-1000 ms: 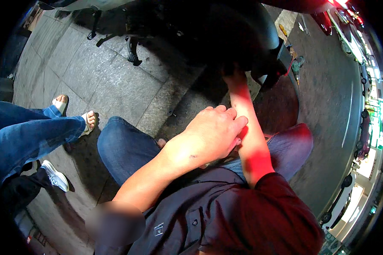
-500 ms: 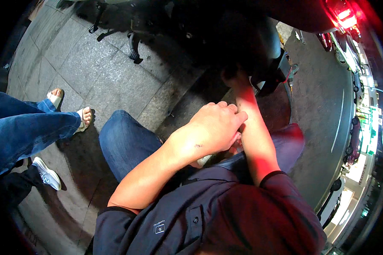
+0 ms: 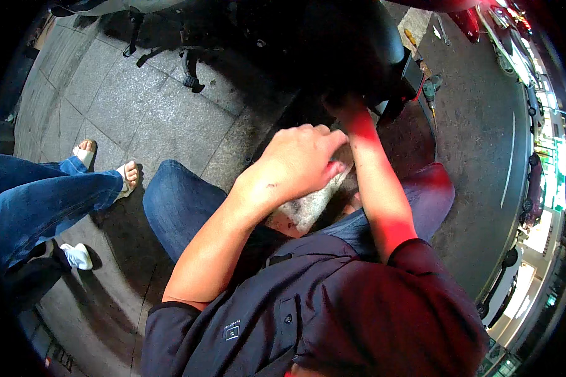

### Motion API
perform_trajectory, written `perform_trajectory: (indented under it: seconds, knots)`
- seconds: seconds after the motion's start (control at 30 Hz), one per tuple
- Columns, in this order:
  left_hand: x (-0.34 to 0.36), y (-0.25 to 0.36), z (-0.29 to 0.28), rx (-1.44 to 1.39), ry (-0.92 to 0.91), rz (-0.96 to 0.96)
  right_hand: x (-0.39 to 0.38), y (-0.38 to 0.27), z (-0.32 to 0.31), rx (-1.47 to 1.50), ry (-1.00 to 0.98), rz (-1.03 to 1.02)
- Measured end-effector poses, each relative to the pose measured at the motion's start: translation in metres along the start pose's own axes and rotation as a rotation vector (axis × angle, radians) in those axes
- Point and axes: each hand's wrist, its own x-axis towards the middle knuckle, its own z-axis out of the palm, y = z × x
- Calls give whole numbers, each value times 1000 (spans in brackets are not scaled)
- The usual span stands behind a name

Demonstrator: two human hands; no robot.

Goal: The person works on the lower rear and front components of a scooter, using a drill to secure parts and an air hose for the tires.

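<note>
- Fingers (image 3: 338, 137) of the left hand (image 3: 295, 160) bend downward in a narrow curl; their tips are hidden, so a grip on anything cannot be confirmed.
- Whitish cloth (image 3: 314, 204) sits below and on the near side of these fingers, showing past the thumb, between the left hand and the right forearm (image 3: 383, 185).
- Right hand (image 3: 344, 105) reaches to the far side, into deep shadow at a dark vehicle (image 3: 333, 50); whether its fingers are spread or gripping cannot be told.
- Cloth is apart from the right hand, on its near side.
- Drill (image 3: 429, 94), green and dark, rests on the ground to the right; an orange-handled tool (image 3: 410, 38) lies farther off.
- Bystander's sandalled foot (image 3: 129, 177) stands on the paving at left.
</note>
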Motion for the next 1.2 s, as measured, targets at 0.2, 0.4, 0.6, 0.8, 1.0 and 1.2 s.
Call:
perform_trajectory:
  seconds: [0.2, 0.4, 0.6, 0.8, 1.0, 1.2]
  knots:
    - [8, -1, -4, -53, 63, -166, 2, 7, -17, 15, 111, -27]
    - [18, 2, 6, -36, 47, -146, 7, 0, -38, 76, 170, -93]
    - [7, -2, 6, -44, 37, -196, 14, 37, 10, -87, 266, -284]
    - [51, 7, 26, -184, 7, -342, 0, 2, -48, -1290, 402, -635]
    - [83, -125, 107, -1273, 321, -681, 2, 84, 34, -500, 376, -512]
    - [153, -127, 160, -1951, 327, -311, -55, 49, 0, -563, 830, -417]
